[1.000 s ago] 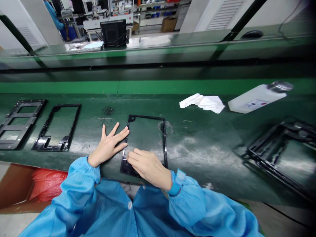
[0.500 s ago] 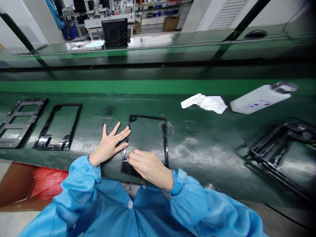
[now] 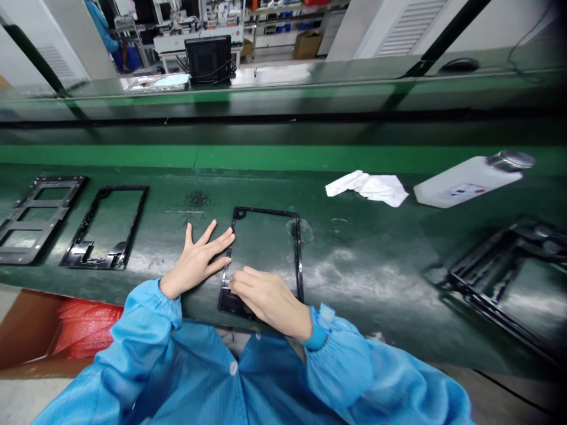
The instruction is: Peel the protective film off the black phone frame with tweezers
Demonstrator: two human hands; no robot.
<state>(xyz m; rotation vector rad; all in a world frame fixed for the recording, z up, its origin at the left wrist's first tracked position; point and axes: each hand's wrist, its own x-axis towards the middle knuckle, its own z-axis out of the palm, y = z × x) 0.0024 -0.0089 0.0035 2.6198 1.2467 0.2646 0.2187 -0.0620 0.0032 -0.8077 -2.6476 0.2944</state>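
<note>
A thin black rectangular plastic frame (image 3: 299, 260) lies flat on the green bench in front of me. My left hand (image 3: 197, 260) is spread open, its fingertips resting on the frame's left edge. Over the lower left part of the frame, my right hand (image 3: 268, 297) is closed, fingertips pinched together at the left rail. Whatever is between those fingertips is too small or hidden to make out. A little pile of thin black scraps (image 3: 197, 199) lies beyond my left hand.
Left of my hands lie another black frame (image 3: 137, 221) and a grey-black panel with openings (image 3: 38, 226). To the right are a crumpled white cloth (image 3: 376, 187), a white bottle (image 3: 469, 182) and stacked black frames (image 3: 482, 289). A cardboard box (image 3: 26, 369) holds red wrap below.
Both hands keep nearly the same place and pose. The whole view has shifted very slightly.
</note>
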